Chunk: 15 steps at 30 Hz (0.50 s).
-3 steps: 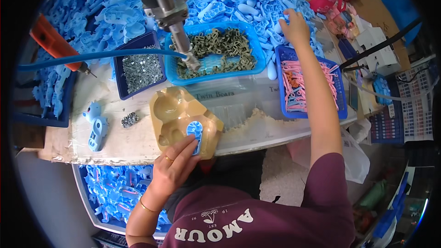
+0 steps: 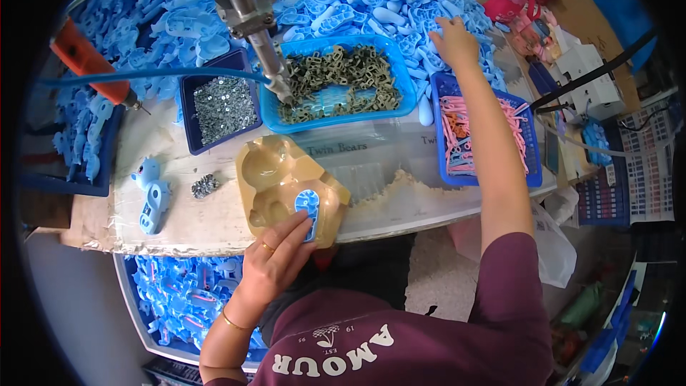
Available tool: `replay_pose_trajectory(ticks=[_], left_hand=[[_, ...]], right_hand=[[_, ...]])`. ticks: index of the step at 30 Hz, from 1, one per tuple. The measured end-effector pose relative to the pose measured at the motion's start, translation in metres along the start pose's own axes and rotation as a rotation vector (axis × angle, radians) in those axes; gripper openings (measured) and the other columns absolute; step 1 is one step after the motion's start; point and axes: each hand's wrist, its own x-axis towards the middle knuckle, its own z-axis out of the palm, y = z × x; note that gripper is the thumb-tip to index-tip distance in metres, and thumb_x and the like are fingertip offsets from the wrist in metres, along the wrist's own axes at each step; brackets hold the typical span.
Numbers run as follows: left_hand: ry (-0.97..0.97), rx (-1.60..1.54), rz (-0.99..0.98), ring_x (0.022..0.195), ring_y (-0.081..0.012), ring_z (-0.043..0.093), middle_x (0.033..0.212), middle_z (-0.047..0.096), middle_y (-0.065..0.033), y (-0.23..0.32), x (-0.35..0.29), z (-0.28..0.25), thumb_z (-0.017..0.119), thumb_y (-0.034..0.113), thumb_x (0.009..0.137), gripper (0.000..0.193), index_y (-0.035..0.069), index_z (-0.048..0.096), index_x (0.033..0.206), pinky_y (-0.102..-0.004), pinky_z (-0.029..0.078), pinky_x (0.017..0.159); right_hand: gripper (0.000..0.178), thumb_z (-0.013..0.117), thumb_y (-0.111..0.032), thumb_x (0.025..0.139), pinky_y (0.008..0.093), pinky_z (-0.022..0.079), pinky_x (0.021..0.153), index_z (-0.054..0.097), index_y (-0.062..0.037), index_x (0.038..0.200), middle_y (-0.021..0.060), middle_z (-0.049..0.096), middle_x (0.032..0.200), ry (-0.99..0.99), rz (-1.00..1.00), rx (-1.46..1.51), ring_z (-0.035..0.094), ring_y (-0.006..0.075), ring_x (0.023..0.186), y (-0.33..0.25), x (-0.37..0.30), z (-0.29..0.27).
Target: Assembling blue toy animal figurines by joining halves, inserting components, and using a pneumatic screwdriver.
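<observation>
My left hand (image 2: 275, 254) is at the near edge of the table, its fingers closed on the lower end of a small blue plastic half-shell (image 2: 307, 205). The ribbed hollow side of that shell faces up, over a tan moulded fixture (image 2: 275, 154). My right hand (image 2: 457, 44) stretches far out to the right, over a heap of blue plastic parts (image 2: 389, 14). Its thumb and fingers are apart, and I see nothing between them. To the left of the fixture lie a blue animal-shaped toy part (image 2: 151, 196) and a small pile of screws (image 2: 204, 186).
A light blue basket (image 2: 336, 126) holds metal clips. Beside it stands a dark blue tray (image 2: 223, 144) of small metal pieces. Under my right forearm is a blue basket (image 2: 457, 180) of pink parts. An orange electric screwdriver (image 2: 93, 64) and a metal tool head (image 2: 261, 36) hang over the table.
The metal tool head and its blue hose have swung slightly left. My right hand has shifted a little left over the heap. My left hand stays on the half-shell.
</observation>
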Motion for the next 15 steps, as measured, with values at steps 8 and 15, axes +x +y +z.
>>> replay_pose_trajectory(ticks=[8,15], left_hand=[[0.018,0.03,-0.017,0.096,-0.0305,0.07,0.124,0.069,-0.0145,-0.004,-0.016,-0.001,0.081,0.005,0.08,0.039,0.0,0.07,0.116,-0.0372,0.059,0.082],[0.019,0.02,-0.001,0.095,-0.0297,0.07,0.123,0.069,-0.0132,-0.006,-0.019,0.004,0.082,0.006,0.08,0.039,0.0,0.069,0.117,-0.0366,0.059,0.079]], right_hand=[[0.04,0.072,-0.015,0.086,0.0395,0.058,0.08,0.063,-0.0057,0.124,0.0114,0.063,0.122,-0.102,0.086,0.693,0.07,0.0254,0.094,0.024,0.007,-0.026],[0.035,0.072,-0.006,0.09,0.0259,0.053,0.085,0.064,-0.0032,0.123,0.0073,0.066,0.119,-0.241,0.03,1.214,0.067,0.0139,0.094,-0.002,-0.05,-0.069]])
